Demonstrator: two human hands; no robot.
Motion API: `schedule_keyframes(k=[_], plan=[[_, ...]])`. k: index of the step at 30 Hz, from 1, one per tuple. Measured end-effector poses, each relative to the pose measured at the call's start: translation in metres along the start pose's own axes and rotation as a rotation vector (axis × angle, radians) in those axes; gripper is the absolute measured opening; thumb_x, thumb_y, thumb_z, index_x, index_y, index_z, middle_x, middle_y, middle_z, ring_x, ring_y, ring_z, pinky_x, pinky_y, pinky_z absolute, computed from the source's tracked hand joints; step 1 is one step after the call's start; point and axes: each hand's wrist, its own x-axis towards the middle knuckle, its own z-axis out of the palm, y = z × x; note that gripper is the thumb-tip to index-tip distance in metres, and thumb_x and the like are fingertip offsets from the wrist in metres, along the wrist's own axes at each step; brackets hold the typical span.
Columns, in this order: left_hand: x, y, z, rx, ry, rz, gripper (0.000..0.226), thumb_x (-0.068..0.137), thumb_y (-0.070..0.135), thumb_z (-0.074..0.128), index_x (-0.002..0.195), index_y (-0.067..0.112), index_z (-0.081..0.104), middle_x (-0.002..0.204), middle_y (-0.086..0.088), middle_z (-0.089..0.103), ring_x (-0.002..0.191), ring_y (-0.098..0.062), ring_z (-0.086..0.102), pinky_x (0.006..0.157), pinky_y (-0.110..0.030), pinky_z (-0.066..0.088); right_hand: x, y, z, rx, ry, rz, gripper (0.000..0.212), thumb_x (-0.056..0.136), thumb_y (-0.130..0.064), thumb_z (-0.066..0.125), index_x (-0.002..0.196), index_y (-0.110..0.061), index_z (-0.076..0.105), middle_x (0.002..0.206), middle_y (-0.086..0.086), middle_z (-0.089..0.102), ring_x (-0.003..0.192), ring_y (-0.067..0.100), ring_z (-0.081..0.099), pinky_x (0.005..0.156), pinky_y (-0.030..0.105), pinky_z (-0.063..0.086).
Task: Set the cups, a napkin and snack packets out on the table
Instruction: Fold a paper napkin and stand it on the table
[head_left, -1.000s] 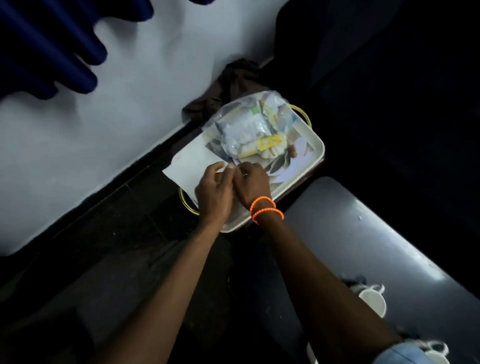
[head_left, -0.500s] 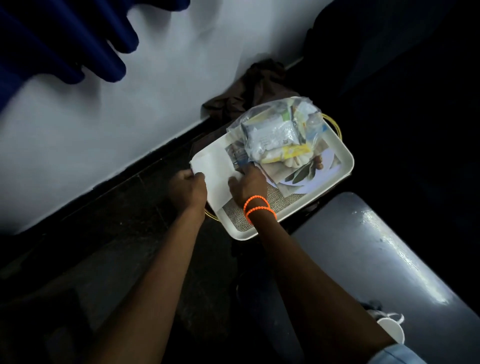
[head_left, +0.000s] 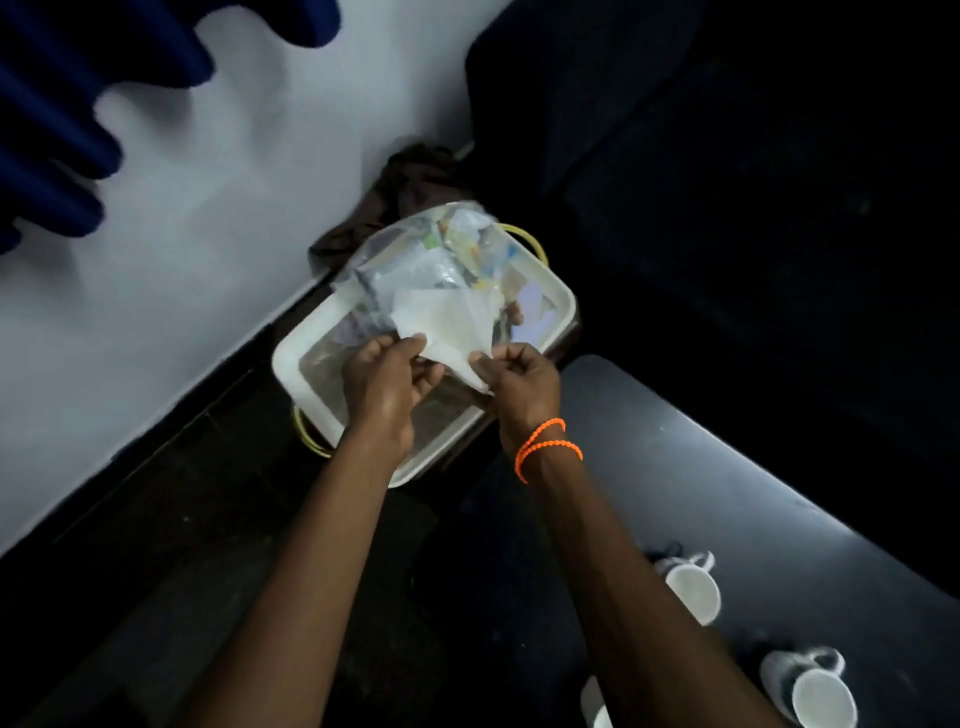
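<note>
Over the white tray (head_left: 291, 364) on the dark floor by the wall, both hands hold a white napkin (head_left: 441, 325) lifted clear of the tray. The left hand (head_left: 382, 384) pinches its near-left edge between thumb and fingers; the right hand (head_left: 522, 382), with orange bands at the wrist, pinches the lower corner. The sheet fans upward between them, crumpled, not flat.

Behind the napkin, a clear bag of snack packets (head_left: 441, 249) sits on the far half of the tray. Three white cups (head_left: 693, 592) already stand on the grey table (head_left: 727, 467) to the right, well apart from the tray.

What could go wrong: the paper looks thin, and two pinches pulling apart could tear it. I'd also guess the raised edge could brush the bag and drag it, since the two seem to be very near each other. Carried one-handed, the limp sheet might fold on itself.

Hard to see: the room is dim, the tray's printed liner is a blur, and the packets cannot be counted. One cup is cut off at the bottom edge. Whether the napkin is one sheet or several, I cannot tell.
</note>
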Motion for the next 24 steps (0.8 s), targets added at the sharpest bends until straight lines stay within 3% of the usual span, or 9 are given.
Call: schedule_keyframes(k=[4,6,9,11,13,15,19,24], plan=[[-0.032,-0.033,0.043,0.033,-0.103,-0.069,0.013,0.092,0.002,0.072,0.086,0.012,0.068,0.074,-0.003,0.074,0.061,-0.014,0.068,0.053,-0.024,0.056,-0.013,-0.019,-0.076,0.152,0.066,-0.065,0.031,0.085,0.010,0.069,0.075,-0.016,0.056,0.070,0.006,0.057,0.064,0.017,0.055,0.063,0.034,0.050],[-0.053,-0.053,0.067,0.076,-0.156,-0.107,0.011,0.091,0.001,0.072,0.085,0.010,0.067,0.076,-0.006,0.070,0.063,-0.016,0.064,0.051,-0.022,0.054,-0.025,-0.026,-0.120,0.210,0.084,-0.078,0.030,0.086,0.013,0.065,0.079,-0.015,0.056,0.075,0.007,0.062,0.068,0.017,0.060,0.059,0.028,0.052],[-0.086,-0.080,0.099,0.156,-0.262,-0.143,0.009,0.088,0.000,0.072,0.083,0.006,0.067,0.066,-0.005,0.069,0.055,-0.013,0.063,0.047,-0.019,0.050,-0.050,-0.035,-0.183,0.355,0.096,-0.059,0.019,0.087,0.011,0.063,0.100,-0.003,0.060,0.093,0.018,0.067,0.082,0.026,0.066,0.070,0.034,0.060],[-0.112,-0.096,0.119,0.222,-0.381,-0.173,0.004,0.086,0.001,0.071,0.086,0.005,0.069,0.065,-0.006,0.070,0.051,-0.010,0.062,0.045,-0.018,0.048,-0.069,-0.039,-0.222,0.462,0.107,-0.012,0.036,0.090,0.000,0.066,0.124,0.010,0.056,0.106,0.027,0.059,0.094,0.034,0.058,0.082,0.039,0.061],[-0.138,-0.113,0.136,0.298,-0.495,-0.199,0.006,0.085,0.002,0.070,0.091,0.004,0.070,0.066,-0.004,0.070,0.051,-0.009,0.062,0.044,-0.017,0.046,-0.088,-0.039,-0.255,0.538,0.125,0.015,0.048,0.092,-0.005,0.068,0.135,0.009,0.053,0.117,0.026,0.064,0.104,0.038,0.061,0.091,0.044,0.059],[-0.163,-0.129,0.150,0.366,-0.580,-0.222,0.010,0.084,0.003,0.069,0.093,0.007,0.070,0.067,-0.001,0.071,0.050,-0.008,0.061,0.043,-0.017,0.045,-0.106,-0.037,-0.285,0.594,0.170,-0.004,0.047,0.089,0.002,0.069,0.135,0.006,0.056,0.128,0.025,0.067,0.118,0.042,0.065,0.098,0.050,0.056],[-0.209,-0.168,0.170,0.476,-0.646,-0.238,0.005,0.085,0.011,0.070,0.090,0.013,0.071,0.074,0.001,0.072,0.058,-0.008,0.065,0.049,-0.020,0.050,-0.145,-0.031,-0.341,0.568,0.385,-0.084,0.044,0.081,0.010,0.072,0.124,-0.002,0.065,0.118,0.017,0.074,0.108,0.037,0.072,0.094,0.054,0.058],[-0.264,-0.229,0.186,0.627,-0.859,-0.411,0.026,0.092,0.038,0.074,0.111,0.021,0.075,0.101,-0.001,0.083,0.094,-0.019,0.080,0.082,-0.041,0.065,-0.196,-0.012,-0.404,0.389,0.578,-0.152,0.027,0.080,0.003,0.076,0.101,-0.014,0.073,0.098,0.007,0.080,0.091,0.029,0.077,0.081,0.048,0.063]])
